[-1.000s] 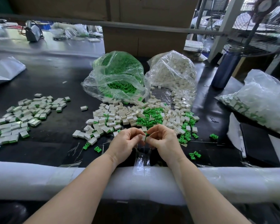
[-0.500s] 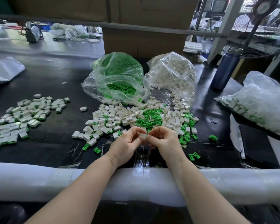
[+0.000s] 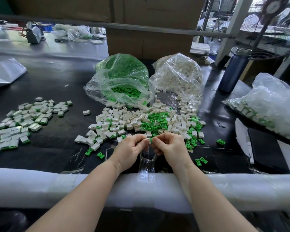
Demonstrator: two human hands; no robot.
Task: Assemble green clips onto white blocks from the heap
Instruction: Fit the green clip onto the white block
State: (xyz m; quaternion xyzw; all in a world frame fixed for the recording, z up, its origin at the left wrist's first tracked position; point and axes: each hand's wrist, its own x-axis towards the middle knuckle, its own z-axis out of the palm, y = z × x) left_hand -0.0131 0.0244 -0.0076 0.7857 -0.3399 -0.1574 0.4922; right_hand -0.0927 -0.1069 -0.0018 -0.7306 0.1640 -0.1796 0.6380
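My left hand [image 3: 129, 149] pinches a small white block [image 3: 147, 140] at its fingertips, just in front of the heap. My right hand [image 3: 170, 146] pinches a green clip [image 3: 151, 140] against the block's right end, so the two pieces touch between my hands. The heap [image 3: 141, 121] of loose white blocks and green clips spreads across the black table just beyond my fingers. A pile of assembled blocks [image 3: 22, 121] with green edges lies at the left.
Two clear bags stand behind the heap, one of green clips [image 3: 122, 77], one of white blocks [image 3: 177, 76]. A bag of finished pieces [image 3: 266, 104] lies at the right, beside a blue bottle [image 3: 233, 71]. A white padded rail [image 3: 40, 186] runs along the near edge.
My hands stay together in front of the heap. The green clip now shows between my fingertips at the block's right end.
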